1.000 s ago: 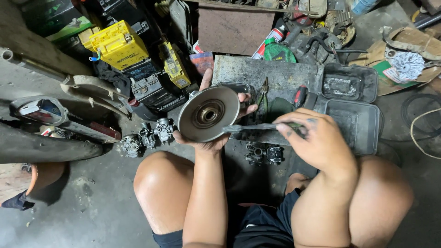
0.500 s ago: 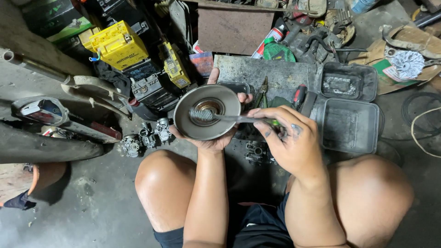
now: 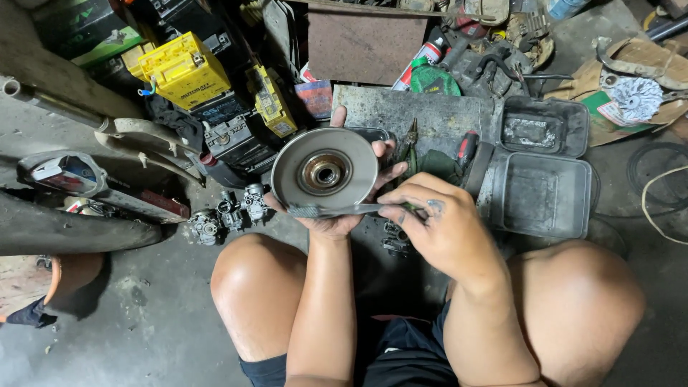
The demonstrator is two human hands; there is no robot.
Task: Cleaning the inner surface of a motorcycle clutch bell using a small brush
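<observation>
My left hand (image 3: 344, 208) holds up a round grey metal pulley disc (image 3: 324, 168) with a bronze-coloured hub and a centre hole, its face towards me. My right hand (image 3: 441, 229) grips a slim flat metal tool (image 3: 333, 210) whose tip lies across the lower rim of the disc. Both hands are above my bare knees, with my forearms between my thighs.
An open grey metal box (image 3: 541, 190) lies on the floor to the right. Small carburettor parts (image 3: 226, 211) sit to the left of the disc. Yellow batteries (image 3: 183, 68) stand at the back left. Pliers and a red-handled tool (image 3: 466, 147) rest on a metal plate (image 3: 419, 115).
My right hand has drawn the tool's tip from the disc's hub down to its lower rim. The disc has shifted slightly and faces me more squarely.
</observation>
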